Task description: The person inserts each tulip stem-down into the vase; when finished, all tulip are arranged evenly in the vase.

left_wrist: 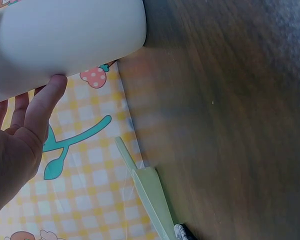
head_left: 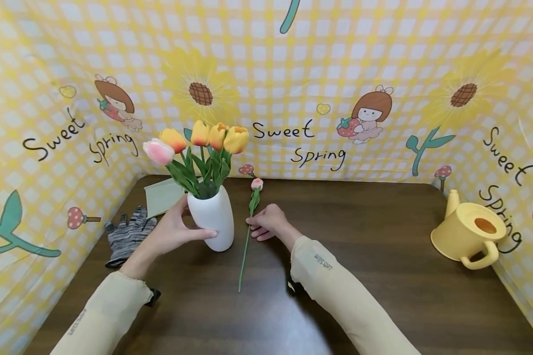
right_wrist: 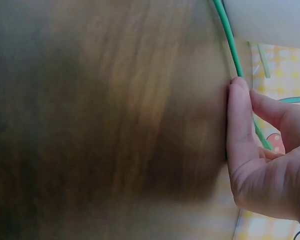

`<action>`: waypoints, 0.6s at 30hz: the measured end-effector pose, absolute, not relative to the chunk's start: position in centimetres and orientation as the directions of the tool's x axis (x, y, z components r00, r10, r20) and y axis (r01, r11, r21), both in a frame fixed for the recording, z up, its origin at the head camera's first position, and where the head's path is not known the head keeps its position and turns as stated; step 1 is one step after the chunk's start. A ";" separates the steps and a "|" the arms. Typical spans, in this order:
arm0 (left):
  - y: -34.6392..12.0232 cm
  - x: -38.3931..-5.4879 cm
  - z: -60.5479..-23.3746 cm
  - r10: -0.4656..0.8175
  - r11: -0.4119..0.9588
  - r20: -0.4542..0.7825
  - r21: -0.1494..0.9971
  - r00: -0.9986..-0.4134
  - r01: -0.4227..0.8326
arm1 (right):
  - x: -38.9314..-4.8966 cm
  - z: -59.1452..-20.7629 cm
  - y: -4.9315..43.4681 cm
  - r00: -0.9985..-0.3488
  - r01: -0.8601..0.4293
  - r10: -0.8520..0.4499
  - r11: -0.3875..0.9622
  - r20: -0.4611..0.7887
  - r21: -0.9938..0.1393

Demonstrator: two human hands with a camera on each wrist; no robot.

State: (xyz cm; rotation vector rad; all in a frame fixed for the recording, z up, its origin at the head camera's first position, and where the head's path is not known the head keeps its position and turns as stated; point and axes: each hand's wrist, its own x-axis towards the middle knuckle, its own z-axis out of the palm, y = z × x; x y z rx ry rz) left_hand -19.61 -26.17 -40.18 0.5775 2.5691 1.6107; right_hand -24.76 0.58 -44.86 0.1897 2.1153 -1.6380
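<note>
A white vase (head_left: 215, 222) stands left of the middle, leaning slightly left in the head view. Several orange-yellow tulips (head_left: 200, 134) and a pink tulip (head_left: 159, 151) rise from it. My left hand (head_left: 173, 232) grips the vase from its left side, thumb across the front, other fingers partly hidden behind. In the left wrist view, fingertips press against the vase wall (left_wrist: 70, 42). Right of the vase, another pink tulip (head_left: 254, 198) lies along the table, bloom toward the back. My right hand (head_left: 270, 222) pinches its green stem (right_wrist: 229, 37) between thumb and fingers.
A grey striped glove (head_left: 130, 234) lies on the left of the dark wooden table (head_left: 364, 256), near a flat pale green piece (head_left: 163, 197) partly behind my left hand. At the right edge stands a yellow watering can (head_left: 464, 234). Checked cloth (head_left: 293, 88) walls off the back and sides.
</note>
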 end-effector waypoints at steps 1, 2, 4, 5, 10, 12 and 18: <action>-26.2 -19.6 -40.2 0.341 0.385 0.151 0.878 -0.928 0.285 | -24.8 -44.9 0.5 -0.888 0.376 -0.159 0.286 -0.431 -0.881; -26.2 -19.6 -40.2 0.342 0.389 0.154 0.875 -0.927 0.288 | -24.8 -44.9 0.5 -0.889 0.376 -0.157 0.287 -0.430 -0.881; -26.2 -19.6 -40.2 0.344 0.393 0.158 0.871 -0.925 0.295 | -24.9 -45.1 0.5 -0.891 0.373 -0.154 0.288 -0.427 -0.882; -26.2 -19.6 -40.2 0.347 0.394 0.162 0.868 -0.924 0.301 | -24.8 -45.2 0.5 -0.892 0.372 -0.155 0.286 -0.426 -0.883; -26.0 -19.5 -40.3 0.352 0.387 0.154 0.874 -0.923 0.293 | -24.8 -45.5 0.6 -0.894 0.378 -0.139 0.278 -0.427 -0.883; -26.0 -19.4 -40.4 0.346 0.385 0.144 0.879 -0.927 0.281 | -24.7 -45.7 0.5 -0.895 0.380 -0.127 0.281 -0.427 -0.881; -26.0 -19.5 -40.4 0.333 0.386 0.151 0.879 -0.931 0.281 | -24.6 -45.8 0.4 -0.906 0.372 -0.103 0.273 -0.411 -0.887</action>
